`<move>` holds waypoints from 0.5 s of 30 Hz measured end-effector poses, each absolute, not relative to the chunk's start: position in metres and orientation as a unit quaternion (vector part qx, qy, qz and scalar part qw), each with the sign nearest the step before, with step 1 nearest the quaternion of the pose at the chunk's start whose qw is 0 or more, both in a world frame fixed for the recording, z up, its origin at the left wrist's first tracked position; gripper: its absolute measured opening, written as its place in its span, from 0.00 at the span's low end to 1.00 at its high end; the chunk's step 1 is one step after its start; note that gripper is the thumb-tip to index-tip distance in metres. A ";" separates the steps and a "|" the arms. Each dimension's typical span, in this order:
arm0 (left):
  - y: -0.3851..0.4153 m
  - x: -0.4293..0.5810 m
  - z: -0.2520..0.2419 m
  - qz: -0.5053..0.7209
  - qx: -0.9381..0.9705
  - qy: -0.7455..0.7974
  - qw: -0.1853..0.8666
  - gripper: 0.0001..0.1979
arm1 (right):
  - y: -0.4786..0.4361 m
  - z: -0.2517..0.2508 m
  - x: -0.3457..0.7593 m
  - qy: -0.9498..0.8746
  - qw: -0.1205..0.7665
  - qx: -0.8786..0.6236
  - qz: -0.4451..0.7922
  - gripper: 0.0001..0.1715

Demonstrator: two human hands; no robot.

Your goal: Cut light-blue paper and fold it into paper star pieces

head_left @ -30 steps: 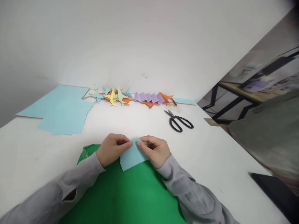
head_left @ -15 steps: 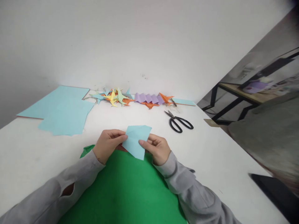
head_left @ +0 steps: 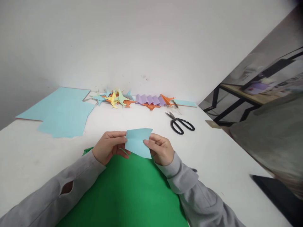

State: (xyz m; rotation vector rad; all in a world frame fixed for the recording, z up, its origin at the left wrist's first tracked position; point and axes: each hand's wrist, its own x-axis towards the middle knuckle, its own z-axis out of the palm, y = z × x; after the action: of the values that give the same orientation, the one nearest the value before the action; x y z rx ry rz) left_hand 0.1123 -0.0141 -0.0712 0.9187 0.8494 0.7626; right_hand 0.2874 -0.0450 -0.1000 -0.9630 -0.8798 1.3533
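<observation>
Blue paper [head_left: 137, 143] between the two hands, one side edge at each. Left hand [head_left: 107, 147] pinches the left edge, thumb on the near face; lower fingers loosely curled, tips showing just below the paper. Right hand [head_left: 163, 150] pinches near the right edge, thumb flat on the near face, fingers bent behind, partly hidden. Hands apart, paper spanning the gap. Near face turned to the viewer, faint crease across it, lower edge slanting down to the right. Lower edge overlaps green cloth [head_left: 123, 195] in view; can't tell if touching.

Scissors [head_left: 181, 125] on tabletop [head_left: 213, 164], beyond the right hand, blades pointing away, well apart from the paper. Blue sheets [head_left: 67, 110] far left, purple strip [head_left: 151, 100] near the wall.
</observation>
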 end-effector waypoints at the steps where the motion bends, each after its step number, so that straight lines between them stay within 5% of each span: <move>1: -0.014 0.112 -0.071 0.349 0.417 0.389 0.743 0.09 | -0.044 -0.099 0.289 -0.368 0.589 -0.408 0.593 0.08; 6: -0.013 0.110 -0.072 0.349 0.430 0.367 0.748 0.09 | -0.043 -0.094 0.292 -0.348 0.548 -0.406 0.644 0.10; 15: -0.016 0.116 -0.074 0.355 0.531 0.424 0.642 0.12 | -0.046 -0.104 0.287 -0.417 0.558 -0.466 0.546 0.14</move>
State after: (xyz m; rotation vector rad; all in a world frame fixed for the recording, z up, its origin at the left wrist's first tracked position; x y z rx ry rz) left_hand 0.1156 -0.0160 -0.0737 1.2089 0.9672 0.8087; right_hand 0.2868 -0.0456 -0.1042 -1.0984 -0.9841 1.2872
